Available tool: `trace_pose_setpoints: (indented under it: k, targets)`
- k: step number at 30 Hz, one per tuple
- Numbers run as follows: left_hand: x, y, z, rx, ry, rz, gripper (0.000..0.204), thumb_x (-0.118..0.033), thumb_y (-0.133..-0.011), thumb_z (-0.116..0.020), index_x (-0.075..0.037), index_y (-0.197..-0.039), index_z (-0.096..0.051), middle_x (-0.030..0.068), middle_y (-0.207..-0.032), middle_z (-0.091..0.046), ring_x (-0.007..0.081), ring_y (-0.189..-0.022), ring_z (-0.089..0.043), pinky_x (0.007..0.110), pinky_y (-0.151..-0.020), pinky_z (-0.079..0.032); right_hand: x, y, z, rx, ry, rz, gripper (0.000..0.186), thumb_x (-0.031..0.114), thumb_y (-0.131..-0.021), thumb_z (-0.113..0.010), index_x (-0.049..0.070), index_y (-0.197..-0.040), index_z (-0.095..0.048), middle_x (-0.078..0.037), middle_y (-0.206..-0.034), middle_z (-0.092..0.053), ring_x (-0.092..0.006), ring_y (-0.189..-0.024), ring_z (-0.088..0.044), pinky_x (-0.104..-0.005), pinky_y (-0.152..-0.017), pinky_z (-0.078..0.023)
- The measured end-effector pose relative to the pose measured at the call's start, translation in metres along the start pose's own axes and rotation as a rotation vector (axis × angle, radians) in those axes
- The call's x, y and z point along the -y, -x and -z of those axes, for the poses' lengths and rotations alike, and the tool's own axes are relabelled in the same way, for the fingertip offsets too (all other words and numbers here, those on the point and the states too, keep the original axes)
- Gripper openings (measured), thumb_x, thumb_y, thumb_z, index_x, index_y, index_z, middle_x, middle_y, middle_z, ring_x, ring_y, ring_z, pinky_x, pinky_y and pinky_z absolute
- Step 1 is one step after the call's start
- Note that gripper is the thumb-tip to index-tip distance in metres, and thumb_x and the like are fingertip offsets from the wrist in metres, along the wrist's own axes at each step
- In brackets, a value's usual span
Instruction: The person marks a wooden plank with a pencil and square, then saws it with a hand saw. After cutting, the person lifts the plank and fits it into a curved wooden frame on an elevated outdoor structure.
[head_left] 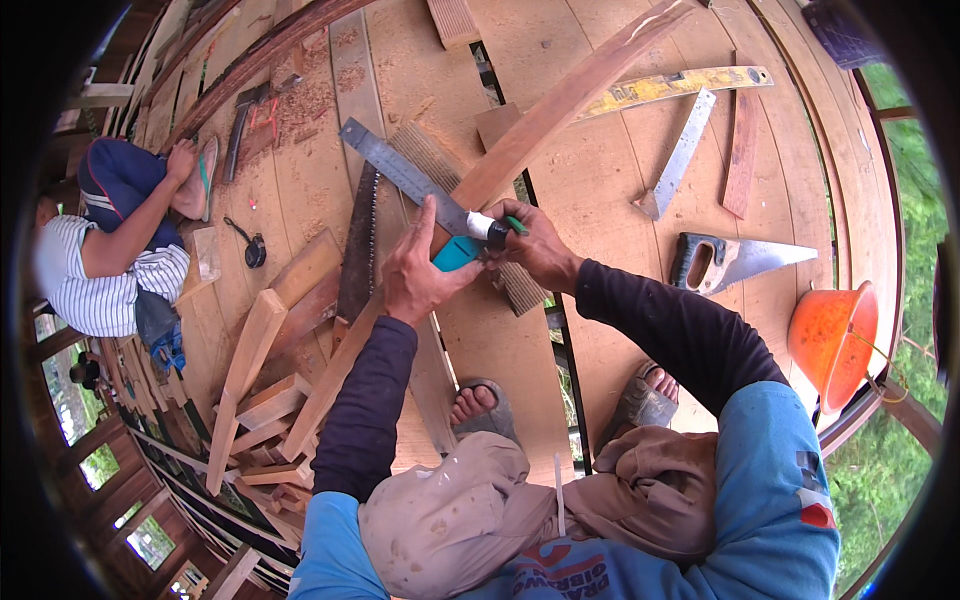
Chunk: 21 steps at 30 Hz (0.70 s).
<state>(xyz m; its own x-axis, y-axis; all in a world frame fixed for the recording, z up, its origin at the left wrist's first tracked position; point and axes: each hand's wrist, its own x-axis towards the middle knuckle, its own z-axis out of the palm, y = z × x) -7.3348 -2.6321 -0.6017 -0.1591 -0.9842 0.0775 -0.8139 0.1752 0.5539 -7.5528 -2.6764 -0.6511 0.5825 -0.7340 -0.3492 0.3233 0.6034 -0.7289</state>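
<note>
In front of me a long reddish wooden beam [570,105] slants across a ridged board [425,150]. A metal try square [395,168] with a teal stock lies across the beam's near end. My left hand [418,275] is closed on the square at its stock, index finger along the blade. My right hand [545,248] grips a thick white-and-black, marker-like tool [487,229] with a green part by the fingers. This tool meets the blade close to the stock. The fingers partly hide the beam's end and the tool's tip.
A long saw blade [358,250] and stacked wood pieces [250,370] lie left. Rightward are a yellow level [670,88], a metal square [680,155], a handsaw [740,258] and an orange bucket [832,335]. Another person [120,250] sits far left, near a tape measure [254,248]. Gaps split the floorboards.
</note>
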Motion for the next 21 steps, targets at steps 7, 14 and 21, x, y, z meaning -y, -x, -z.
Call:
trace_pose_setpoints:
  k: [7, 14, 21]
  targets:
    - [-0.002, 0.001, -0.004, 0.003, 0.007, 0.05, 0.113, -0.04, -0.072, -0.094, 0.004, -0.16, -0.038, 0.031, -0.139, -0.063, 0.0446, -0.124, -0.067, 0.047, -0.102, -0.056, 0.003, 0.013, 0.009, -0.05, 0.138, 0.15, 0.043, 0.038, -0.109, -0.059, 0.001, -0.13, -0.059, -0.005, -0.086, -0.067, -0.0121, -0.075, -0.067, -0.0287, -0.067, -0.059]
    - [-0.001, 0.002, -0.003, -0.038, 0.009, 0.041, 0.111, -0.041, -0.07, -0.094, 0.004, -0.158, -0.044, 0.0293, -0.131, -0.068, 0.0433, -0.115, -0.07, 0.046, -0.096, -0.058, 0.073, 0.036, 0.029, -0.146, 0.637, 0.085, 0.054, 0.046, -0.111, -0.049, -0.002, -0.126, -0.068, -0.005, -0.081, -0.067, -0.012, -0.072, -0.06, -0.0287, -0.067, -0.051]
    - [-0.002, 0.0, 0.0, -0.008, -0.015, 0.072, 0.113, -0.044, -0.068, -0.095, 0.004, -0.158, -0.044, 0.0288, -0.128, -0.069, 0.0422, -0.113, -0.071, 0.046, -0.095, -0.059, 0.082, 0.005, 0.008, -0.071, 0.519, 0.222, 0.033, 0.023, -0.104, -0.058, -0.001, -0.124, -0.068, -0.007, -0.092, -0.074, -0.0135, -0.08, -0.065, -0.0306, -0.074, -0.053]
